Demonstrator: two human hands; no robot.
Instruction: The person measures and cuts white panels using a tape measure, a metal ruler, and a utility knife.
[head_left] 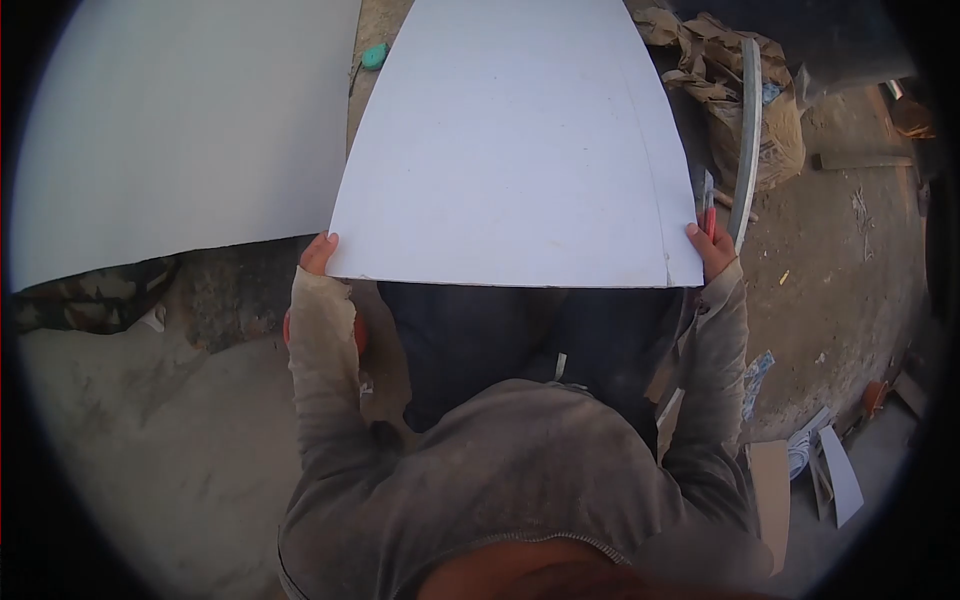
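A large white board stretches away in front of my body, its near edge level with my lap. At its near left corner my left hand grips the edge, thumb on top and fingers hidden beneath. My right hand is closed on the near right corner, thumb also on the white face. A red-handled utility knife with its blade pointing forward is also in my right hand. A faint line runs along the board near its right edge.
Another big white sheet lies at the left, over camouflage cloth. A green object sits between the boards. At right are a long metal strip, crumpled brown paper and white offcuts on the floor.
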